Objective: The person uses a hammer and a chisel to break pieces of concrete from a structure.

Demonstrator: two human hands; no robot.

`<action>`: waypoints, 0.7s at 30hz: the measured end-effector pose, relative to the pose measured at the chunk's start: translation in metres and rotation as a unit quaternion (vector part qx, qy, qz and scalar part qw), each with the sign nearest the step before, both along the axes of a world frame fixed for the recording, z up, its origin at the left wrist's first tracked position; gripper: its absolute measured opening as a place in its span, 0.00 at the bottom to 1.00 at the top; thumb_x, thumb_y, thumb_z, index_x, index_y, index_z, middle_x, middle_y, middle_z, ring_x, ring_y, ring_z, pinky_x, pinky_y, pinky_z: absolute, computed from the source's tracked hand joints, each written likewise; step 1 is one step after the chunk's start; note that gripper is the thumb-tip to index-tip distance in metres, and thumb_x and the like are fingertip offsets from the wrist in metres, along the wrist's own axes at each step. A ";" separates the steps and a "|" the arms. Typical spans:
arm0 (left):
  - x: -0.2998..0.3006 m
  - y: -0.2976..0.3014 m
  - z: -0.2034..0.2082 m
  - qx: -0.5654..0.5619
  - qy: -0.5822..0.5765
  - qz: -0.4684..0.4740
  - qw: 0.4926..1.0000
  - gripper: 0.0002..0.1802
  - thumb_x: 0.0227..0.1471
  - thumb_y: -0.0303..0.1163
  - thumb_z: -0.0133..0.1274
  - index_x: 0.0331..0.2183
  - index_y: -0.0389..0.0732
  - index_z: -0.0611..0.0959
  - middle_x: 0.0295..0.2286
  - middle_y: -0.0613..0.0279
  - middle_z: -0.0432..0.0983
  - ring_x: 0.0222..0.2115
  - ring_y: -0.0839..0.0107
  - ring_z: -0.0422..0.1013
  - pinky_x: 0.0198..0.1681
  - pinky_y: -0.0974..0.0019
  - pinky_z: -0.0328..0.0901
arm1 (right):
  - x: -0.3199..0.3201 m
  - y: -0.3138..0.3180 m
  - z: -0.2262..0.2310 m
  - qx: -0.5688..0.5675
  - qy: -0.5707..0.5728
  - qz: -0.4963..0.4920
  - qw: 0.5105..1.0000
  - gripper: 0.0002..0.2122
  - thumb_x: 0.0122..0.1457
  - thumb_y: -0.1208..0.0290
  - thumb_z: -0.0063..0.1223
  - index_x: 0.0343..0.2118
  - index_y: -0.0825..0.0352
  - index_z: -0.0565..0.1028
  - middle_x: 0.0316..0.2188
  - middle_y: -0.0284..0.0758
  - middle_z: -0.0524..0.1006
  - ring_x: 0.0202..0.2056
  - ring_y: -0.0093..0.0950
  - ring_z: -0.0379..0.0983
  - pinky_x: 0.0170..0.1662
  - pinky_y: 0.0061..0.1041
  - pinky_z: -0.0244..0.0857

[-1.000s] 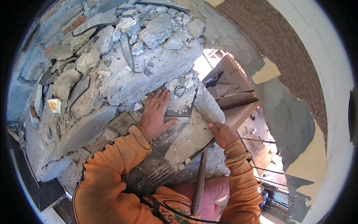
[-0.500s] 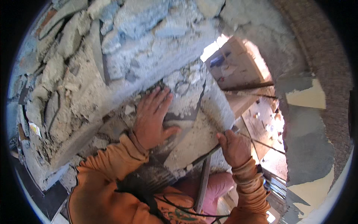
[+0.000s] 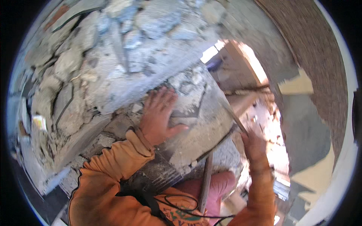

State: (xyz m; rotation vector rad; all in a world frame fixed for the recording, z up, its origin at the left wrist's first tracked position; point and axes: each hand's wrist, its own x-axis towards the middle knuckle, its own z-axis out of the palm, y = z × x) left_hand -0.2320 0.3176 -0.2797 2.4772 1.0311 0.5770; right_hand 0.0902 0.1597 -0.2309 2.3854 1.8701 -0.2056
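Observation:
A large flat concrete slab (image 3: 196, 132) leans against a heap of broken concrete. My left hand (image 3: 160, 116) lies flat on the slab's face with its fingers spread and holds nothing. My right hand (image 3: 254, 145) is closed around the slab's thin right edge, lower and to the right. Both sleeves are orange. A ribbed dark underside of the slab (image 3: 154, 177) shows just below my left forearm.
Rubble of grey concrete pieces (image 3: 94, 67) fills the upper left, with a yellow scrap (image 3: 39, 122) at the left. A straight bar (image 3: 205, 184) stands below the slab beside my pink-clad leg (image 3: 222, 184). Wooden planks (image 3: 245, 101) and a brick wall (image 3: 313, 56) lie to the right.
The slab's right edge has swung out and down, and my right hand has gone lower and to the right with it. My left hand stays flat on the slab. The view has tilted.

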 end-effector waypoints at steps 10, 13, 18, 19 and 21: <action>0.000 -0.023 0.009 0.085 -0.184 -0.182 0.962 0.37 0.48 0.49 0.58 0.54 0.37 0.70 0.55 0.48 0.64 0.58 0.48 0.57 0.62 0.47 0.49 | -0.101 -0.176 0.030 0.108 0.225 -0.081 0.965 0.09 0.61 0.65 0.49 0.32 0.67 0.72 0.21 0.51 0.72 0.25 0.56 0.69 0.26 0.46 0.61; 0.037 -0.117 0.048 0.031 -0.188 -0.391 0.900 0.35 0.44 0.43 0.59 0.54 0.41 0.71 0.48 0.50 0.70 0.53 0.53 0.64 0.58 0.51 0.56 | -0.141 -0.189 0.025 0.148 0.310 -0.077 0.936 0.11 0.62 0.66 0.48 0.29 0.70 0.70 0.21 0.47 0.69 0.22 0.47 0.64 0.25 0.38 0.57; 0.050 -0.209 0.034 0.049 -0.005 -0.404 0.913 0.24 0.53 0.35 0.43 0.52 0.47 0.74 0.28 0.66 0.70 0.32 0.70 0.70 0.35 0.62 0.62 | -0.153 -0.230 0.021 0.221 0.581 -0.228 0.749 0.14 0.64 0.62 0.45 0.38 0.71 0.73 0.28 0.48 0.73 0.27 0.46 0.70 0.32 0.32 0.64; 0.054 -0.209 0.035 0.068 -0.015 -0.388 0.919 0.23 0.52 0.34 0.43 0.51 0.47 0.74 0.28 0.66 0.70 0.31 0.69 0.69 0.35 0.62 0.62 | -0.148 -0.237 0.009 0.293 0.647 -0.259 0.655 0.16 0.64 0.61 0.44 0.40 0.71 0.73 0.29 0.48 0.74 0.28 0.46 0.71 0.34 0.32 0.65; 0.070 -0.206 0.042 0.091 -0.035 -0.365 0.926 0.22 0.52 0.34 0.43 0.50 0.49 0.75 0.27 0.65 0.70 0.31 0.68 0.69 0.36 0.62 0.62 | -0.128 -0.253 -0.037 0.235 0.462 -0.250 0.818 0.23 0.64 0.55 0.41 0.47 0.73 0.71 0.35 0.52 0.76 0.37 0.47 0.74 0.44 0.35 0.67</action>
